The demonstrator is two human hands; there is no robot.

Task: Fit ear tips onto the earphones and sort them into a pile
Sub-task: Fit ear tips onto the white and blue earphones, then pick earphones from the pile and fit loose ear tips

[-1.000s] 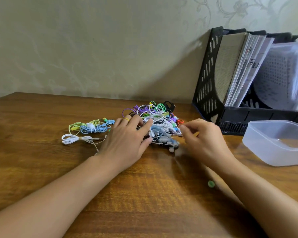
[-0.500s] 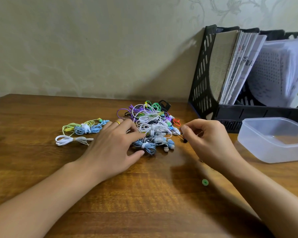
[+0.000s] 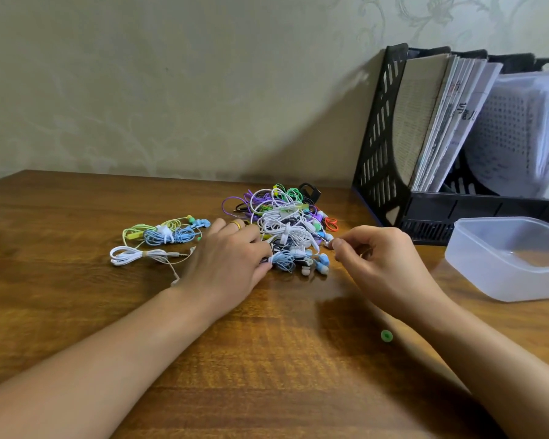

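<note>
at the far left of the wooden table (image 3: 61,312) a coiled white earphone set (image 3: 133,255) is seen, and just behind it a blue set (image 3: 171,236) and a yellow-green set (image 3: 146,229) are bundled together; all three lie apart from the main heap. just right of them the left hand (image 3: 225,264) is laid palm down, a gold ring (image 3: 236,224) being worn on one finger. its fingers are stretched forward and only gently bent, and their tips are pressed into the left edge of the tangled pile of earphones (image 3: 286,229); a light blue coil (image 3: 282,260) is touched by the thumb, though whether any cable is actually pinched cannot be told. the pile, a knot of white, purple, green, blue and orange cables, is found at the table's middle, between the two hands. at its right edge the right hand (image 3: 381,264) is held with fingers curled, thumb and forefinger brought together on a small white earbud (image 3: 328,238) that sticks out of the pile. a loose green ear tip (image 3: 386,336) lies alone on the table nearer the person, beside the right forearm. further right a translucent plastic container (image 3: 476,264) is set on the table, and behind it a black file rack (image 3: 384,137) filled with papers is stood against the wall.
</note>
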